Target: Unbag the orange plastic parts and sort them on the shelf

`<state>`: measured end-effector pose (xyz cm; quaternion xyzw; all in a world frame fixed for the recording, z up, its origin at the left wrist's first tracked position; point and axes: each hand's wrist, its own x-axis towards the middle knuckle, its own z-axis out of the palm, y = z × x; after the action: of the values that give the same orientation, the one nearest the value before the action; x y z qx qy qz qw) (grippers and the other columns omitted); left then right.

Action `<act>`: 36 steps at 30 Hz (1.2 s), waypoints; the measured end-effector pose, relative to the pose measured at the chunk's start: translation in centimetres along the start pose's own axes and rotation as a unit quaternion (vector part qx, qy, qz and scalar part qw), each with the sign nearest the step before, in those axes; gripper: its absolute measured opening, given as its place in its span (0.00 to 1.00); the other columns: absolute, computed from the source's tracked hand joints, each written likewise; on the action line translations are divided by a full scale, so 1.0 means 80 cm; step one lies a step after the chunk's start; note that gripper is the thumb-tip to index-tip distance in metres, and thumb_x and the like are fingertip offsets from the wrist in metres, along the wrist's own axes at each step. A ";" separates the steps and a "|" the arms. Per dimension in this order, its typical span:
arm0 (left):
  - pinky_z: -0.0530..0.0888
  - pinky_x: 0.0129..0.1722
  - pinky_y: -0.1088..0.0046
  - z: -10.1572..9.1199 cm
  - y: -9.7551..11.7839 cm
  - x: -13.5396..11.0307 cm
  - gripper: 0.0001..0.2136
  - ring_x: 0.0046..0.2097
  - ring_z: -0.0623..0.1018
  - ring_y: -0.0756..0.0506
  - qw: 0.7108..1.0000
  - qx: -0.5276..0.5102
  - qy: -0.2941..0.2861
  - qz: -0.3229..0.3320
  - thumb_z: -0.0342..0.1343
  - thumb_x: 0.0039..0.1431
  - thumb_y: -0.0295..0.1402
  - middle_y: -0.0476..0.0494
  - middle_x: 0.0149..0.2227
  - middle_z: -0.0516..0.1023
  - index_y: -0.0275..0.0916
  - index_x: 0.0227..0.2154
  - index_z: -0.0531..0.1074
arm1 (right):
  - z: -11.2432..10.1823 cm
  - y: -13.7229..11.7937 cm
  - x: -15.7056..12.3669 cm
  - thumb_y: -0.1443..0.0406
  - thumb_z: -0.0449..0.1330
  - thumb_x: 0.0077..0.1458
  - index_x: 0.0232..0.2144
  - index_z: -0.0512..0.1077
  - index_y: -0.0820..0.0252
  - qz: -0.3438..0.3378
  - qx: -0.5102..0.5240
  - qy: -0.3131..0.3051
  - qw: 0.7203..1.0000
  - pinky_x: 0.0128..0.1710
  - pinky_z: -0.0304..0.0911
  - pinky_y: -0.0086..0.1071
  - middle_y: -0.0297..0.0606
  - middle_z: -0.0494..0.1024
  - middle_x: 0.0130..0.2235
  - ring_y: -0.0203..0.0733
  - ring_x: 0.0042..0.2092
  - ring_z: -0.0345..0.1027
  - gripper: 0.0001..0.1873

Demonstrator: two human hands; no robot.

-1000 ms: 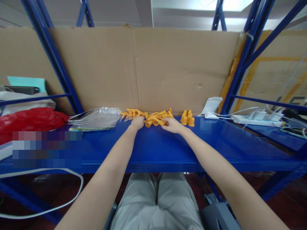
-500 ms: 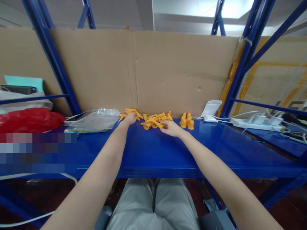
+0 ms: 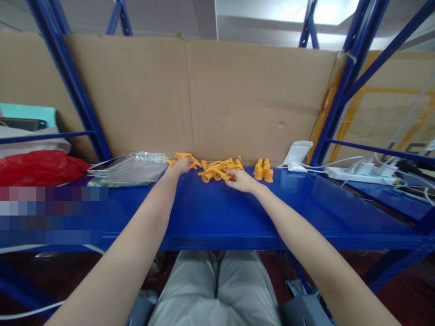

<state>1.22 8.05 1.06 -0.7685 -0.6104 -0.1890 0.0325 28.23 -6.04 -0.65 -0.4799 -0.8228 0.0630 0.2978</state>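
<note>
My left hand [image 3: 184, 165] reaches into a small pile of orange branched plastic pieces [image 3: 194, 162] by the cardboard. Its fingers curl downward, and what they hold is hidden. To the right lies a heap of orange flared plastic tubes [image 3: 212, 170], some with round open ends toward me. At the heap's right edge, my right hand [image 3: 242, 181] is closed on one flared orange tube [image 3: 232, 178], whose dark opening shows by the fingertips. Farther right, several orange cup-based pieces [image 3: 263, 171] stand upright in a cluster, apart from my right hand.
A tall cardboard panel [image 3: 238, 99] closes off the back of the blue shelf [image 3: 220, 213]. Clear plastic bags [image 3: 132, 167] and a red bag [image 3: 41, 167] lie left. A white adapter [image 3: 296, 158] and a power strip with cables [image 3: 360, 174] sit right, beside blue uprights.
The view has shifted slightly. Both hands stay at the same piles, and the orange pieces look almost unchanged.
</note>
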 end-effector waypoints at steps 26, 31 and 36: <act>0.70 0.54 0.74 0.015 0.071 -0.004 0.24 0.55 0.76 0.43 0.978 -0.001 -0.170 0.123 0.50 0.55 0.25 0.44 0.57 0.76 0.40 0.55 0.74 | -0.005 -0.005 0.001 0.67 0.59 0.52 0.50 0.76 0.60 0.014 -0.025 0.008 1.000 0.47 0.66 0.41 0.42 0.81 0.44 0.46 0.45 0.74 0.21; 0.69 0.55 0.75 0.015 0.073 -0.009 0.25 0.58 0.75 0.44 0.984 0.033 -0.148 0.097 0.50 0.57 0.26 0.44 0.61 0.72 0.41 0.59 0.70 | -0.007 -0.004 0.001 0.66 0.59 0.54 0.51 0.76 0.59 0.036 -0.044 0.003 0.998 0.47 0.67 0.38 0.40 0.81 0.42 0.45 0.45 0.75 0.21; 0.70 0.55 0.73 0.012 0.068 -0.015 0.21 0.57 0.76 0.42 0.985 0.098 -0.123 0.065 0.47 0.62 0.32 0.37 0.57 0.75 0.37 0.55 0.73 | -0.006 -0.003 0.001 0.64 0.59 0.55 0.51 0.75 0.60 0.040 -0.051 0.006 0.998 0.50 0.67 0.40 0.43 0.81 0.46 0.48 0.48 0.75 0.21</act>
<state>6.43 5.83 0.73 -0.8168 -0.5745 -0.0297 0.0446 28.30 -6.23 -0.11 -0.5273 -0.8034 0.0301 0.2750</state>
